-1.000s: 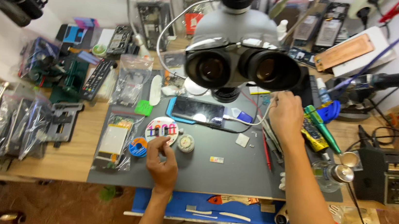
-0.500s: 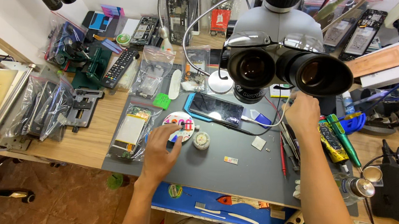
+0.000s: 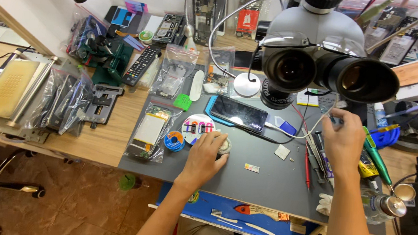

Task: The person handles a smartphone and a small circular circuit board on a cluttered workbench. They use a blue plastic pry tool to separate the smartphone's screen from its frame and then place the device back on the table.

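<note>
**Both hands down on the grey repair mat**

Closest to me, my left hand (image 3: 205,155) reaches in from the mat's near edge, palm down, fingers curled over a small round tin (image 3: 224,145) and gripping its rim. The tin is pale and shallow, mostly hidden under my fingertips, sitting near the middle of the grey mat (image 3: 264,184). Just left of it lie a round white dial with red markings (image 3: 197,127) and a blue solder spool (image 3: 173,141).

My right hand (image 3: 342,140) is raised toward the mat's right edge, fingers pinched together on a thin white cable (image 3: 304,134) that loops back to the phone (image 3: 236,113). Beside that hand lie a red-handled tool (image 3: 307,168) and a green-handled one (image 3: 376,156).

Further off, the phone lies face up with a dark screen at the mat's far edge, under the grey microscope head (image 3: 323,47). The mat sits on a wooden worktop (image 3: 110,133); bagged parts, a black remote (image 3: 140,65) and a green clamp (image 3: 109,64) crowd its left side and far edge.
</note>
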